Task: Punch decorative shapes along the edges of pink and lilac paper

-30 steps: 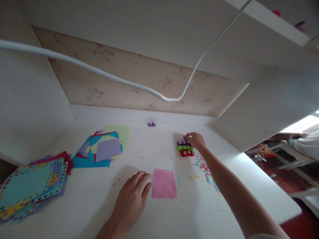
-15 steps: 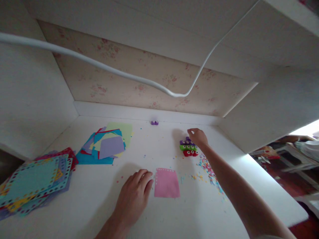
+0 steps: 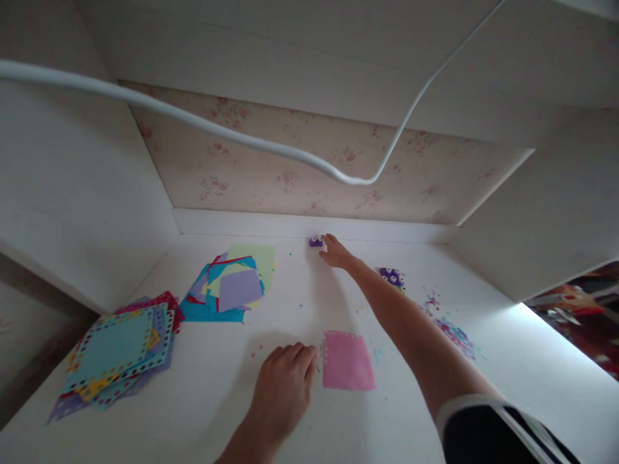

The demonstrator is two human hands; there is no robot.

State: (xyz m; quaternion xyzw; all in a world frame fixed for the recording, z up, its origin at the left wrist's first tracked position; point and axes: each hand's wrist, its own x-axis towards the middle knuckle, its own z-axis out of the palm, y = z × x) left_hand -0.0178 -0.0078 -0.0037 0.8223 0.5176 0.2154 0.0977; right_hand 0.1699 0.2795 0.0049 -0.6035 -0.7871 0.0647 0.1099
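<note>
At the back of the white table, my right hand [image 3: 333, 250] reaches a pair of small purple blocks with white googly eyes [image 3: 315, 242]. Its thumb and fingers are apart, just at the right side of the pair. My left hand [image 3: 286, 380] rests nearer the front with curled fingers; its fingertips are hidden, so what they hold, if anything, does not show. Just right of it lies a pink paper square [image 3: 349, 364] with small holes along its top and left edges. More purple eyed blocks [image 3: 393, 277] stand partly behind my right forearm.
Stacked hole-edged paper sheets [image 3: 113, 341] lie at the left. Plain coloured paper pieces [image 3: 240, 290] overlap behind them. Small confetti dots [image 3: 454, 335] are scattered at the right. A white cable [image 3: 271, 148] hangs across the view, below a shelf.
My right hand has moved left from above the group of eyed blocks to the purple pair at the back. My left hand stays beside the pink paper. The view has shifted slightly.
</note>
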